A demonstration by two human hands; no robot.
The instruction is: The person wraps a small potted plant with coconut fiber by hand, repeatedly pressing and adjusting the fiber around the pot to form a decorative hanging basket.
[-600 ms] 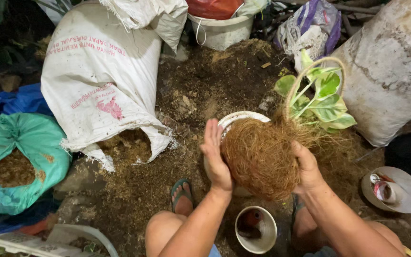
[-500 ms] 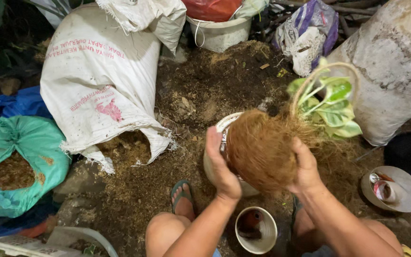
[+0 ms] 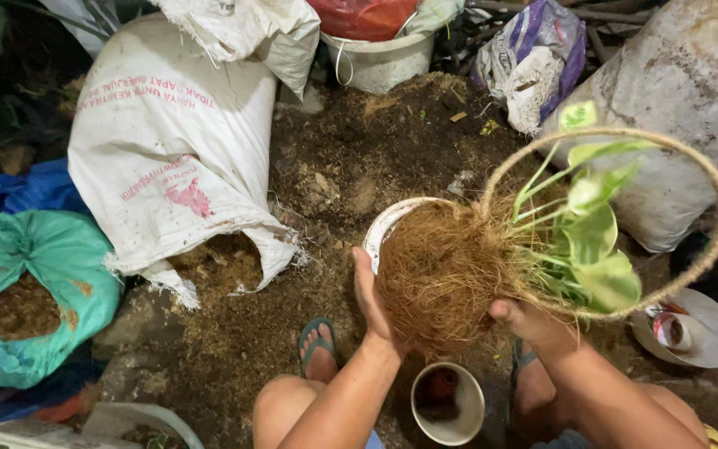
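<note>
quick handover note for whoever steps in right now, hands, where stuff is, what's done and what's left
Left hand: open palm pressed against the left side of the coconut-fibre ball, cupping it.
Right hand: gripping the ball from the lower right.
The fibre ball is held in the air, tipped sideways, with the green-leaved plant pointing right inside a rope loop handle.
A white pot sits on the soil just behind the ball; a small cup stands between the feet.
Open white sack and soil pile lie ahead.
Done: plant is seated in the fibre.
Left: the ball is not yet set down anywhere.
</note>
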